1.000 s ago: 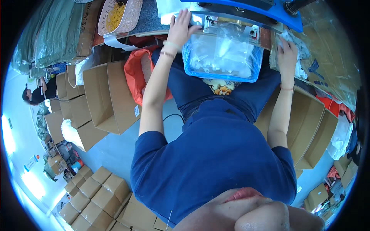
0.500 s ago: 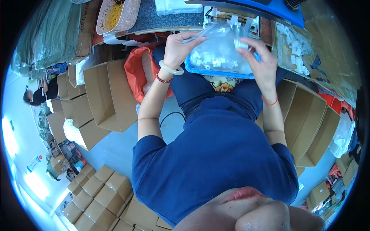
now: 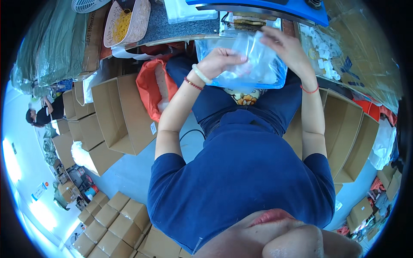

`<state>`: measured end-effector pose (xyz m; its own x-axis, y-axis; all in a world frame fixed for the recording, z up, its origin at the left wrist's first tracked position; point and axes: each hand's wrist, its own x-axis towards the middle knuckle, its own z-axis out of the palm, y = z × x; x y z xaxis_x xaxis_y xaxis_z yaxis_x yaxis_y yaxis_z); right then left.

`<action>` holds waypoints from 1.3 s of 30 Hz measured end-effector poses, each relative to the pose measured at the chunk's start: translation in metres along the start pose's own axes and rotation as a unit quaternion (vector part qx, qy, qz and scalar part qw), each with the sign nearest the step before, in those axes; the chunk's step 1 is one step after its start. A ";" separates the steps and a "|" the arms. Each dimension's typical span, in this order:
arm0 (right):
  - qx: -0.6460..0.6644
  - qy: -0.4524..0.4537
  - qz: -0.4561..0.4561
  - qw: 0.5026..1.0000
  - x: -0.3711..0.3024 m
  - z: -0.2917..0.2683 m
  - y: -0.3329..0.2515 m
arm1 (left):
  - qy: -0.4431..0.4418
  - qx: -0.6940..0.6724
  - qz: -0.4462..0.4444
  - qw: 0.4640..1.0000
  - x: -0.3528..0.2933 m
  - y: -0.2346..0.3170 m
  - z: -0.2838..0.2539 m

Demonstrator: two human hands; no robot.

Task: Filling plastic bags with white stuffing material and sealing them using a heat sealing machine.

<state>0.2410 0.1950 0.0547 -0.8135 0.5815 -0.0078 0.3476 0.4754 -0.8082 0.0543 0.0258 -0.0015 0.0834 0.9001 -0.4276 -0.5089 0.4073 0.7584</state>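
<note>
Both hands raised over the lap, just under the front edge of the desk [image 3: 180, 30]. Left hand [image 3: 221, 60] closed on the near corner of a clear plastic bag [image 3: 254, 47]; right hand [image 3: 286, 45] pinching the same bag from its upper far side. Bag crumpled, long axis running roughly from left hand up toward right hand, tilted; mouth direction hard to tell through the creases. Just below both hands, a clear blue-tinted bin [image 3: 262, 75] resting on the lap, long side across the body. Beyond the right hand, a heap of small white pieces [image 3: 322, 56] under clear film. Beyond the left hand, an oval pink basket [image 3: 127, 21] holding yellow bands. Below and outward of the left hand, an orange bag [image 3: 150, 90] and open brown cartons [image 3: 116, 112] standing in a row. Outward of the right hand, more open brown cartons [image 3: 348, 133].
</note>
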 end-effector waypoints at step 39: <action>0.094 0.138 -0.059 0.984 -0.044 0.013 -0.039 | 0.286 0.320 0.270 0.862 -0.041 0.025 0.007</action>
<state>0.2571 0.1419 0.0791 -0.6759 0.6995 0.2321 0.1453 0.4352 -0.8885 0.0444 -0.0003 0.0383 -0.5473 0.8360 0.0386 0.2511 0.1201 0.9605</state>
